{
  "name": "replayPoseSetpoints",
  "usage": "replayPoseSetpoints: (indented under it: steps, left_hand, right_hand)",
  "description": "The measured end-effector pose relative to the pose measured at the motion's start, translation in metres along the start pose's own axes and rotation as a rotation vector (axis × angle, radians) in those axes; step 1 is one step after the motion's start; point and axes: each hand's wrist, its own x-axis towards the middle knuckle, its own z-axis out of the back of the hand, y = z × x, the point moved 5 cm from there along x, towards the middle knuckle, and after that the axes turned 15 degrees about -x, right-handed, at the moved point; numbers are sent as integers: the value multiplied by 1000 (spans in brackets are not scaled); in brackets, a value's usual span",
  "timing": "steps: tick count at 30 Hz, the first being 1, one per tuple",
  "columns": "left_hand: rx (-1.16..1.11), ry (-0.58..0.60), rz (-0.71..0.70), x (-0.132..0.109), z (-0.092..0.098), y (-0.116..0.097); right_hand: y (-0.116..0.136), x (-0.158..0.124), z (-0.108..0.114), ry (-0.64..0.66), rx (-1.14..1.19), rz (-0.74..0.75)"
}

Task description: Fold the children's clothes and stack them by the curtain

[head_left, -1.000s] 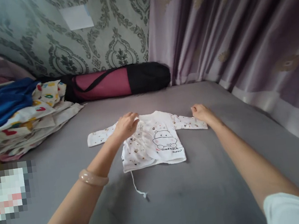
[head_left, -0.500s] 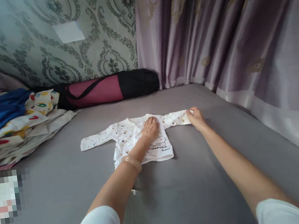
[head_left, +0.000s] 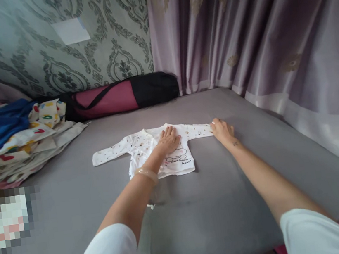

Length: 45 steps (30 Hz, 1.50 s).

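Maroon-and-black bag (head_left: 122, 96) beside purple curtain (head_left: 255, 40)

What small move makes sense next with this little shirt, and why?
Probably ease the right hand off the end of the sleeve it grips: that sleeve looks straight out to the side, while the left hand rests flat on the front of the shirt.

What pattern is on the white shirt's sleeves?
The sleeves show small scattered specks on white, clearest in the head view.
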Motion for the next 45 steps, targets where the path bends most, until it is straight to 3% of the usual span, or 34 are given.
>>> replayPoseSetpoints:
  steps: [4,8,12,20,25,27,30,32,37,45]
  left_hand:
    - [-95,-41,-218,-38,16,-18]
    - [-219,72,-494,-96,14,-42]
    - [-207,123,-516,-125,5,-46]
    - [10,117,-454,-137,7,-57]
    - [-88,141,-462,-147,10,-54]
    - [-201,71,-431,-147,22,-42]
    - [-259,-165,-177,-147,47,-7]
    - [-215,-206,-64,-151,55,13]
    - [-172,-17,-229,-164,44,17]
    - [-60,-25,-333,-167,44,15]
  right_hand:
    - [-7,4,-6,-8,66,-25]
    - [-12,8,-12,6,119,-3]
    - [-11,7,-12,-25,127,5]
    - [-11,4,-8,-23,129,9]
    - [-12,6,-12,-24,133,0]
    - [-13,8,-14,-17,138,-5]
    - [-13,9,-17,-21,138,-2]
    - [-12,9,-17,-30,139,0]
    - [-11,9,-17,-35,131,-1]
    - [-11,6,-13,-17,141,-12]
